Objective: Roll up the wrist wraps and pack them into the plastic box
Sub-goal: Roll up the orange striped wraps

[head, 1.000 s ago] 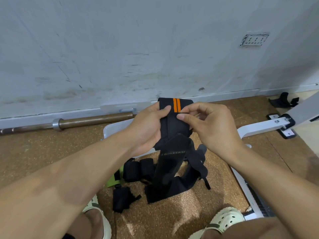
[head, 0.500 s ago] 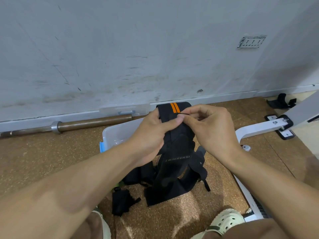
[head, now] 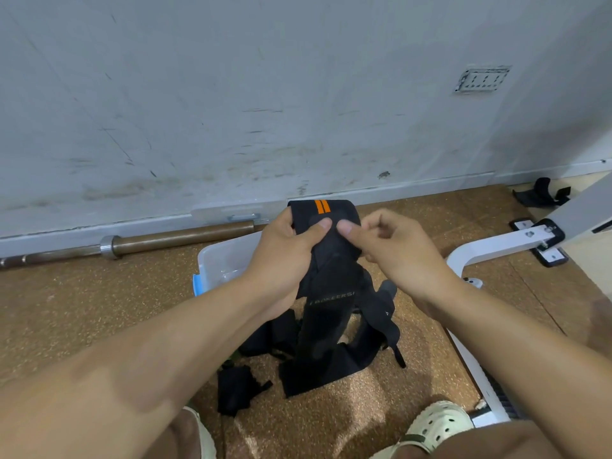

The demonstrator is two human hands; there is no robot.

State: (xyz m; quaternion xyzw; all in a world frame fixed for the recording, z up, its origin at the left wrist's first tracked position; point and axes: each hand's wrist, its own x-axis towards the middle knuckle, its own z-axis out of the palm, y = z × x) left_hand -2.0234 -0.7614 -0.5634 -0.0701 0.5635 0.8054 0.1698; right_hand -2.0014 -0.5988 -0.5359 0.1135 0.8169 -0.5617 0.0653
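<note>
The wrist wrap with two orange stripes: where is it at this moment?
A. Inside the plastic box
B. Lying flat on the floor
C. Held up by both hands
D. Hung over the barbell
C: the left hand and right hand both grip the wrist wrap up in front of the plastic box, its tail hanging down.

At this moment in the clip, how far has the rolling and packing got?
Done: one small rolled black bundle lies on the floor, not packed. In hand: both the left hand and right hand pinch the top of an orange-striped wrist wrap, most of it hanging unrolled. Left: more black straps lie heaped below, and the plastic box looks empty where visible.
</note>
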